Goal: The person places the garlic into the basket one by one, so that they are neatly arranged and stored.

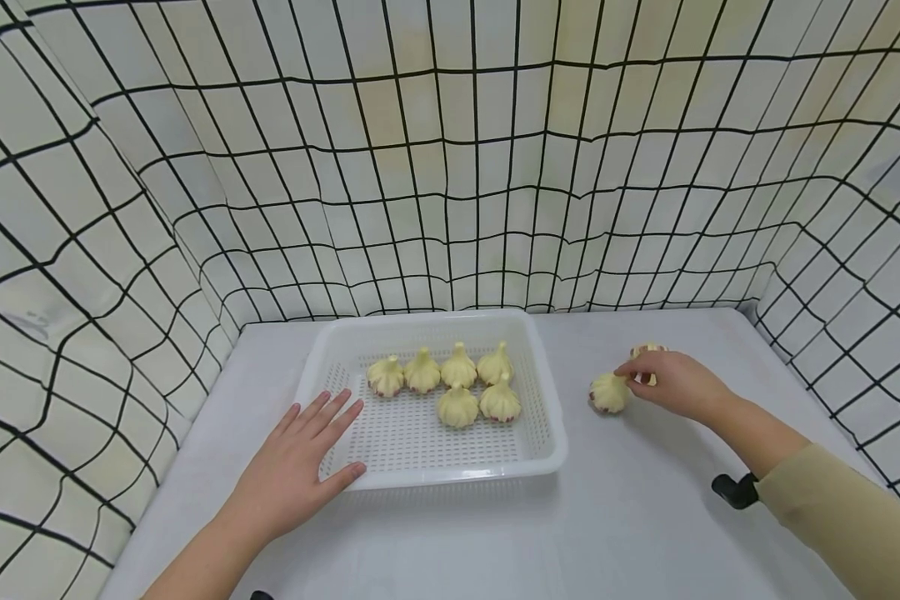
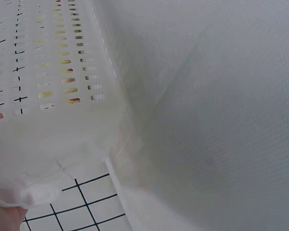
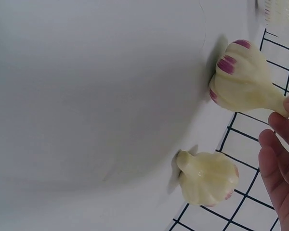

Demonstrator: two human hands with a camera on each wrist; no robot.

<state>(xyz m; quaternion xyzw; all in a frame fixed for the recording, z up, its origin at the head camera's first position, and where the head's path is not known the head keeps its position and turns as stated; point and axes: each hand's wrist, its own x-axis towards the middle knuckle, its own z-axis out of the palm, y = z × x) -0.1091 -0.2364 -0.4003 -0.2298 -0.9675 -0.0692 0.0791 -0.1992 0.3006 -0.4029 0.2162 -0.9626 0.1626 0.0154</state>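
My right hand [image 1: 678,383] pinches the stem of a pale garlic bulb [image 1: 608,394] with purple streaks, right of the basket. In the right wrist view, thumb and fingertip meet on the stem of this garlic bulb [image 3: 238,79]. A second garlic bulb [image 3: 209,178] lies just beyond, partly hidden behind the hand in the head view. My left hand [image 1: 292,467], fingers straight and spread, lies over the front left corner of a white perforated plastic basket [image 1: 450,479]. Inside are several garlic bulbs [image 1: 458,407], a back row and two in front.
A white table [image 1: 450,542] carries everything. Black wire grid [image 1: 480,175] encloses it at the back and both sides, with white sheeting behind. A black strap end [image 1: 735,492] hangs by the right sleeve [image 1: 840,517].
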